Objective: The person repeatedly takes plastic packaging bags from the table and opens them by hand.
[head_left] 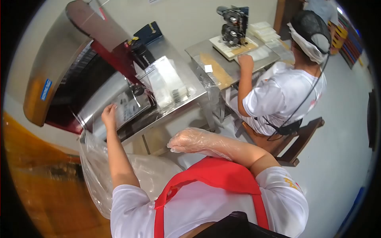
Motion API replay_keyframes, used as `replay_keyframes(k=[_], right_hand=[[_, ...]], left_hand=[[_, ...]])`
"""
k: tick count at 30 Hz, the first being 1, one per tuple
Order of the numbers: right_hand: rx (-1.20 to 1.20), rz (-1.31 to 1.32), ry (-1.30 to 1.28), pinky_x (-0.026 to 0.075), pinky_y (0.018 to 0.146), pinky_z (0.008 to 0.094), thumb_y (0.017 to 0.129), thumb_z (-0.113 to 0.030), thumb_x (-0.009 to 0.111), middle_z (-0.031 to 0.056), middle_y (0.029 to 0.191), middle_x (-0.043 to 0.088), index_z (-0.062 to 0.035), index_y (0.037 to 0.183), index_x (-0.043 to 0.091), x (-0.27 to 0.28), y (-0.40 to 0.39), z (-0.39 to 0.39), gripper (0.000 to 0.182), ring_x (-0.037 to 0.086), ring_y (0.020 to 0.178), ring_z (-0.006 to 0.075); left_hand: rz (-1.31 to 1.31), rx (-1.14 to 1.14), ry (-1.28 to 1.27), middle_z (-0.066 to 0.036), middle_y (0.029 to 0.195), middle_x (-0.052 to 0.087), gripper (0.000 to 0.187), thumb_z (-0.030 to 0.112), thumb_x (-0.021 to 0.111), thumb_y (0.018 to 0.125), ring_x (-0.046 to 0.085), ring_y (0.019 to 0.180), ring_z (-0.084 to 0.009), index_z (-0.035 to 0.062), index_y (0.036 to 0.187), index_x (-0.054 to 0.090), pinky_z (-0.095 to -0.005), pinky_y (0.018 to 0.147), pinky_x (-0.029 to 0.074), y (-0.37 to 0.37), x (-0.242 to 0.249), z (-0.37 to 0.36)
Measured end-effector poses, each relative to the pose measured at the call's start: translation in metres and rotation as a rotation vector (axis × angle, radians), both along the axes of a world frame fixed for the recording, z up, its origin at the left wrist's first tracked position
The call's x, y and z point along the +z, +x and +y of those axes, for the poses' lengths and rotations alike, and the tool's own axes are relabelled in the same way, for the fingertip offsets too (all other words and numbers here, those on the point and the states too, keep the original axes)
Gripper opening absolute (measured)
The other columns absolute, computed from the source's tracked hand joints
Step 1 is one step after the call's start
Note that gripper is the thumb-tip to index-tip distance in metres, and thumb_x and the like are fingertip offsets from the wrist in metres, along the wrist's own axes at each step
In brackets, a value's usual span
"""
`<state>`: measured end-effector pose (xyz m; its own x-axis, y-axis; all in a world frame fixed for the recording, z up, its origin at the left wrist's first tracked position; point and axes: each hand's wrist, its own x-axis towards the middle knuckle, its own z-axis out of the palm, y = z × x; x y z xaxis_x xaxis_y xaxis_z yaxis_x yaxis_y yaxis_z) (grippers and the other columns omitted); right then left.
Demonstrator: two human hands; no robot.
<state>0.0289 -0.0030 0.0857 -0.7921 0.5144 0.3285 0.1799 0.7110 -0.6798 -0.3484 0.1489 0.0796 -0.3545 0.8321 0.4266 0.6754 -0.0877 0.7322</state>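
Left hand [108, 115] raised at the near edge of the steel desk [190, 95], fingers curled up, fingertips touching a clear printed pouch [129, 109] lying flat under the machine's hood. Grip narrow, pinching or pressing the pouch's near-left edge; can't tell if it's truly clamped. Pouch long axis runs from near-left to far-right, its far end pointing toward the dark red arm [115, 59] of the machine. Left forearm bare, straight up from the white sleeve, elbow low.

Right hand [184, 142] in a loose clear plastic glove, held out flat in mid air below the desk edge, fingers together pointing left, palm down. Grip holds nothing, fingers extended. Right forearm runs from far-right shoulder toward left, elbow bent.

Just right of the pouch: stack of clear bags [168, 83] on the desk, long axis near-right to far-left. Curved steel hood [51, 67] on the left, over the dark opening. Large clear plastic bag [95, 174] hangs below the desk, beside the left arm. Red apron straps [210, 174] over white shirt.

Far right: another person [285, 91] in white, hair net, seated on a wooden stool [301, 135], one hand on a second desk [206, 49] with a small black machine [234, 25].
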Motion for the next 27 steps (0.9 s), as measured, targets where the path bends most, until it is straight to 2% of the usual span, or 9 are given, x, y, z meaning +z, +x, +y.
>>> replay_keyframes(k=[4, 7, 10, 11, 13, 15, 19, 22, 27], right_hand=[[-0.032, -0.121, -0.167, 0.045, 0.074, 0.0385, 0.081, -0.024, 0.051, 0.0134, 0.088, 0.061, -0.006, 0.096, 0.059, 0.015, -0.001, 0.002, 0.025, 0.056, 0.084, 0.0315], [-0.142, 0.05, -0.19, 0.044, 0.081, 0.0372, 0.079, -0.023, 0.056, 0.015, 0.104, 0.057, -0.0037, 0.109, 0.053, 0.0, -0.014, 0.014, 0.036, 0.056, 0.092, 0.0301], [-0.382, 0.464, -0.434, 0.037, 0.091, 0.0378, 0.074, -0.02, 0.065, 0.0157, 0.128, 0.038, -0.0006, 0.127, 0.033, 0.028, -0.027, 0.022, 0.064, 0.044, 0.112, 0.027], [-0.4, 0.563, -0.567, 0.035, 0.093, 0.0382, 0.073, -0.02, 0.067, 0.0154, 0.133, 0.031, 0.0, 0.13, 0.027, 0.056, -0.029, 0.017, 0.072, 0.038, 0.118, 0.0267], [-0.409, 0.812, -0.465, 0.037, 0.092, 0.0349, 0.075, -0.019, 0.064, 0.016, 0.133, 0.029, -0.0009, 0.132, 0.022, 0.068, -0.037, 0.028, 0.073, 0.04, 0.116, 0.0233], [-0.437, 1.061, -0.543, 0.037, 0.091, 0.0314, 0.08, -0.019, 0.059, 0.0157, 0.128, 0.036, 0.0017, 0.129, 0.027, 0.073, -0.035, 0.039, 0.062, 0.043, 0.111, 0.0196], [-0.432, 0.898, -0.672, 0.037, 0.09, 0.0284, 0.084, -0.018, 0.055, 0.0151, 0.121, 0.043, 0.0045, 0.125, 0.033, 0.077, 0.003, 0.026, 0.052, 0.044, 0.108, 0.0174], [-0.529, 0.899, -0.561, 0.038, 0.088, 0.0283, 0.084, -0.02, 0.055, 0.0161, 0.113, 0.05, 0.0065, 0.123, 0.037, 0.068, 0.004, 0.007, 0.05, 0.048, 0.104, 0.0167], [-0.647, 0.646, -0.504, 0.038, 0.088, 0.0284, 0.085, -0.02, 0.052, 0.016, 0.113, 0.051, 0.0072, 0.121, 0.039, 0.058, 0.031, -0.007, 0.047, 0.049, 0.102, 0.0162]], left_hand=[[-0.117, 0.005, 0.075, -0.011, 0.077, 0.063, 0.017, 0.014, 0.066, 0.071, 0.057, 0.071, -0.0191, 0.0005, 0.08, 0.062, -0.0252, 0.069, 0.043, -0.002, 0.001, 0.0], [0.146, 0.12, 0.31, -0.009, 0.07, 0.06, 0.011, 0.009, 0.065, 0.072, 0.055, 0.066, -0.0184, -0.0004, 0.072, 0.059, -0.0263, 0.064, 0.042, 0.041, 0.049, -0.025], [0.288, -0.111, 0.551, -0.009, 0.068, 0.057, 0.009, 0.005, 0.064, 0.071, 0.054, 0.065, -0.0194, -0.0001, 0.069, 0.057, -0.029, 0.062, 0.042, 0.13, 0.109, -0.065], [0.328, -0.256, 0.483, -0.01, 0.068, 0.056, 0.008, 0.005, 0.063, 0.07, 0.054, 0.065, -0.0212, 0.0005, 0.069, 0.057, -0.0302, 0.061, 0.042, 0.157, 0.123, -0.076], [0.386, -0.509, 0.4, -0.012, 0.068, 0.054, 0.008, 0.003, 0.062, 0.066, 0.053, 0.065, -0.026, 0.0007, 0.068, 0.055, -0.0326, 0.06, 0.041, 0.203, 0.136, -0.096], [0.313, -0.642, 0.308, -0.013, 0.067, 0.053, 0.01, 0.003, 0.061, 0.064, 0.053, 0.066, -0.0282, -0.0005, 0.068, 0.053, -0.0328, 0.06, 0.041, 0.232, 0.133, -0.109], [-0.411, -0.916, -0.223, -0.005, 0.079, 0.059, 0.008, 0.0, 0.06, 0.073, 0.053, 0.067, -0.0095, 0.0014, 0.072, 0.053, -0.0214, 0.059, 0.041, 0.245, 0.105, -0.112], [-0.755, -1.116, -0.347, -0.002, 0.084, 0.058, 0.009, -0.003, 0.06, 0.075, 0.052, 0.07, -0.0071, 0.0033, 0.075, 0.054, -0.0189, 0.062, 0.042, 0.247, 0.078, -0.102], [-0.808, -1.214, -0.42, -0.003, 0.083, 0.058, 0.01, -0.002, 0.061, 0.075, 0.054, 0.072, -0.0075, 0.0033, 0.075, 0.053, -0.0204, 0.066, 0.045, 0.263, 0.064, -0.106]])
